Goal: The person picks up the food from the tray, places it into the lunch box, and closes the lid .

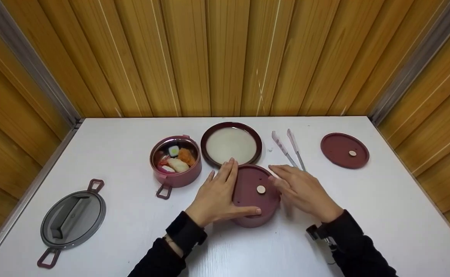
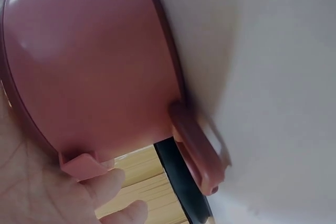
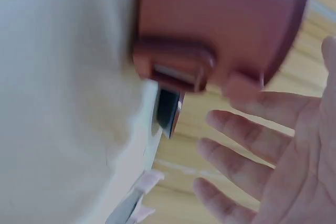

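Note:
A round pink lunch box (image 1: 252, 221) stands in front of me with a maroon lid (image 1: 250, 188) on it; the lid has a small pale knob. My left hand (image 1: 218, 198) rests on the lid's left edge, thumb lying across the top. In the left wrist view, its palm is against the rim beside a pink side clip (image 2: 84, 166), which sticks outward. At the right side is my right hand (image 1: 305, 192), fingers extended. The right wrist view shows its index finger touching or very near another clip (image 3: 242, 86), above a looped handle (image 3: 173, 65).
A pink pot (image 1: 179, 179) holding toy food stands to the left. Behind are a maroon-rimmed plate (image 1: 231, 144) and two pale-handled utensils (image 1: 292, 148). Another maroon lid (image 1: 344, 151) lies at far right, a grey lid with handles (image 1: 75, 219) at far left.

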